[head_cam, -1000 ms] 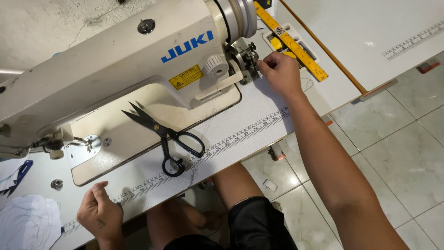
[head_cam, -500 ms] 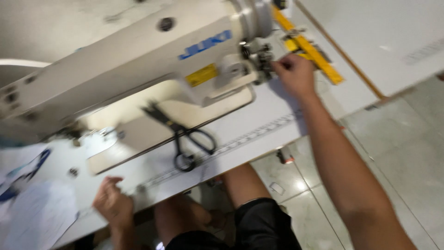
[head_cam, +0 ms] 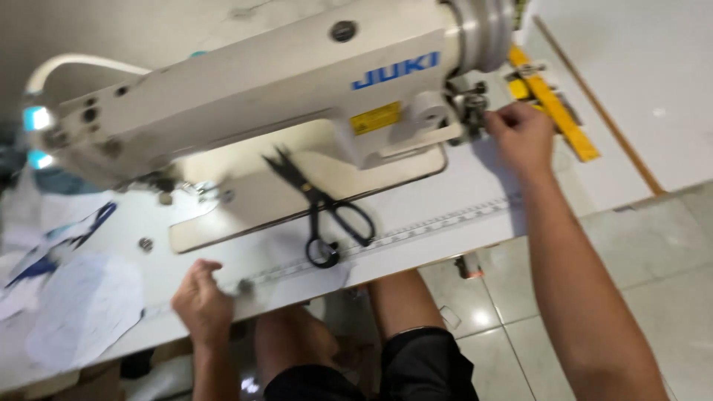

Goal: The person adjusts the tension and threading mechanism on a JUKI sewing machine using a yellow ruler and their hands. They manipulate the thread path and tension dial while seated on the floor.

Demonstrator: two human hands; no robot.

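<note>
Two hands at an industrial sewing machine, seen from above. The machine is cream-white, a long horizontal arm with a round silver screw cap on top, blue lettering and a small yellow label on the front face, and a ribbed metallic handwheel at its right end. It sits on a white counter, its base plate a paler cream rectangle set into the surface.

The right hand is up at the machine's right end, just below the handwheel, fingers curled and pinched at a small dark metal fitting there (too blurred to tell whether they actually grip it or only touch). The left hand is at the near counter edge, fingers folded over the lip, thumb close to a small round metal knob; it holds nothing loose.

Black-handled scissors lie closed on the base plate, blades pointing away from the person, loops overlapping a measuring tape strip fixed along the counter front. A yellow ruler lies diagonally right of the handwheel. White paper pieces with blue-marked scraps lie at the left end. A lit lamp head glows at the machine's left end. Grey floor tiles to the right.
</note>
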